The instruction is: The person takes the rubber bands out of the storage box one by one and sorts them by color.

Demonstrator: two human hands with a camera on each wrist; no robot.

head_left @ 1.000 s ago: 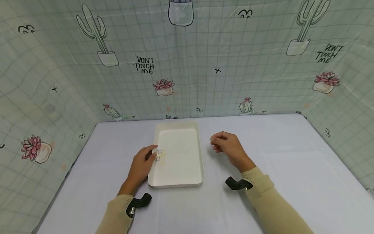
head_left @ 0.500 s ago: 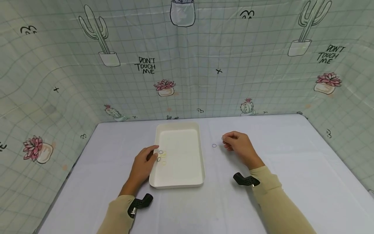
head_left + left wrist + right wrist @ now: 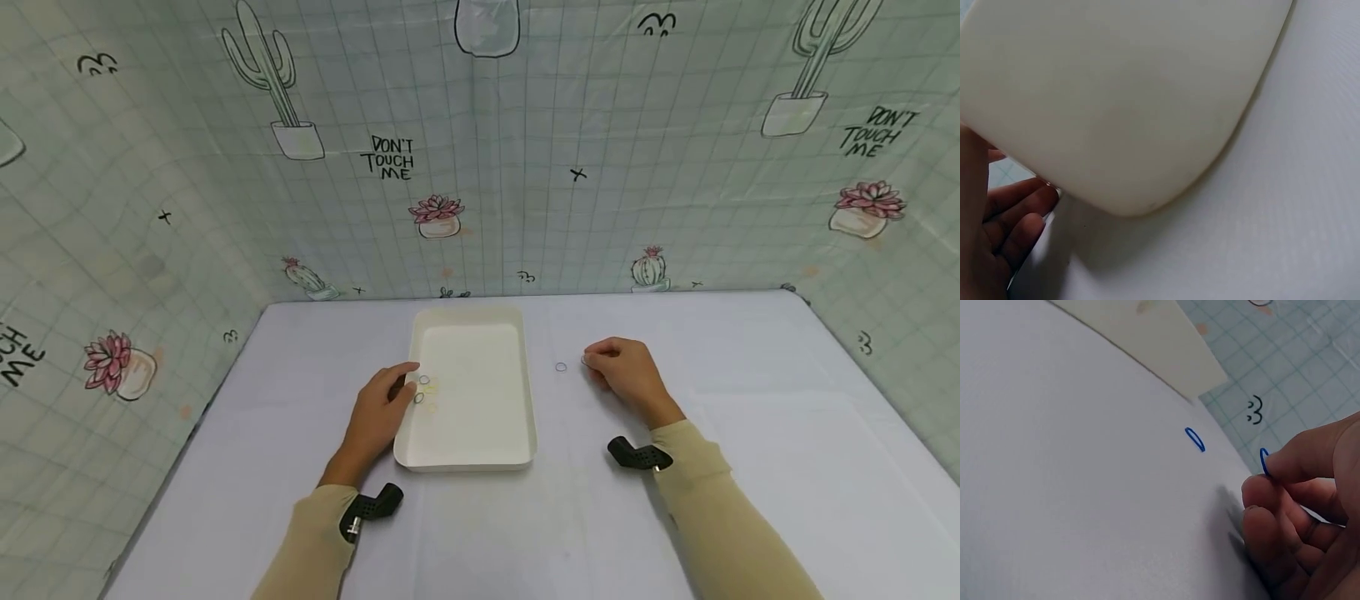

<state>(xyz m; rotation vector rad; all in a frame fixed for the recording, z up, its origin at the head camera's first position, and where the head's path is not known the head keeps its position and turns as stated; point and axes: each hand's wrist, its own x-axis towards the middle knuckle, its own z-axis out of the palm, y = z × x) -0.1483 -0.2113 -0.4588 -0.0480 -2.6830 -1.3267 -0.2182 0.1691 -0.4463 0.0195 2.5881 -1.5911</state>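
The right hand (image 3: 628,372) pinches a thin blue ring (image 3: 1262,460); a second ring (image 3: 1195,439) lies on the table (image 3: 570,517) near the white tray (image 3: 467,467), whose left side the left hand (image 3: 375,408) touches, fingers relaxed. Pinched only at its edge, the held one could slip.

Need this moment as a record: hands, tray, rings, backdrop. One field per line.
left_hand: left hand touches the white tray at its left rim
right_hand: right hand pinches a blue ring
tray_contents: two dark rings, plus yellow rings; yellow count unclear
outside_tray: loose ring, also blue, between tray and right hand
backdrop: gridded cloth with cactus prints
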